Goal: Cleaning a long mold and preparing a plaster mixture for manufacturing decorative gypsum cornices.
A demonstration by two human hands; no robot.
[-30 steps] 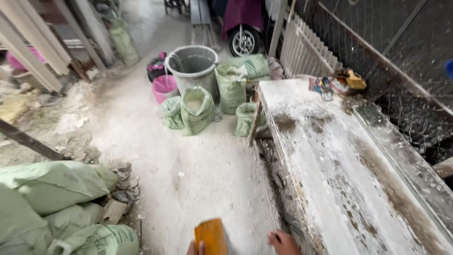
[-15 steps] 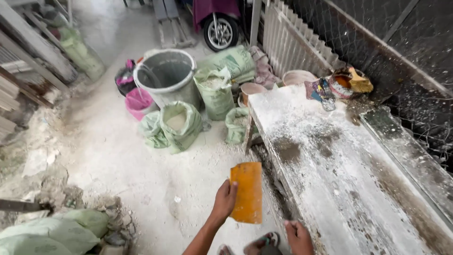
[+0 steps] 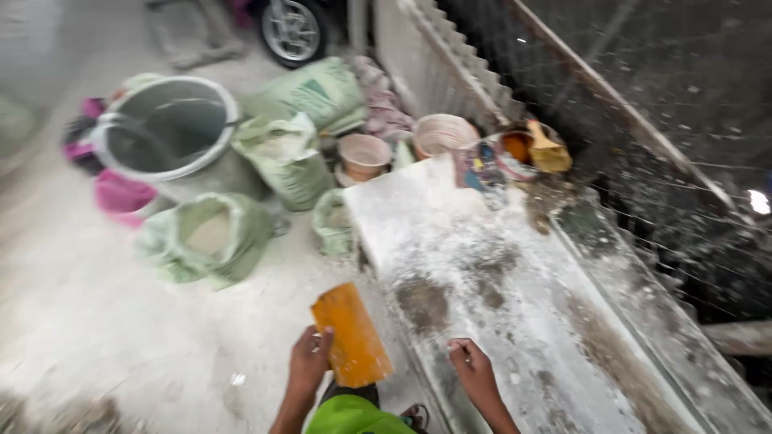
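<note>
Dusty concrete floor [image 3: 104, 321] of a yard or workshop, blurred by camera motion, with a long white-powdered stone slab [image 3: 498, 273] running from lower right up toward the back. Left hand [image 3: 310, 362] grips a flat orange rectangular board [image 3: 351, 335] by its left long edge, fingers wrapped onto the face, thumb side hidden; the board hangs over the floor just beside the slab's near edge. Its long axis runs from upper left to lower right, top short end tilted toward the sacks, lower end pointing down at the person's green-clad knee [image 3: 350, 416]. Right hand [image 3: 474, 371] rests on the slab's edge, fingers curled loosely; cannot tell whether it pinches anything. Farther back: large grey round tub [image 3: 165, 128], pink plastic bucket [image 3: 121, 195], open pale green woven sack holding white powder [image 3: 209, 237], more green sacks [image 3: 310, 92], two small round pinkish bowls [image 3: 363, 154], a vehicle wheel [image 3: 289, 28].
</note>
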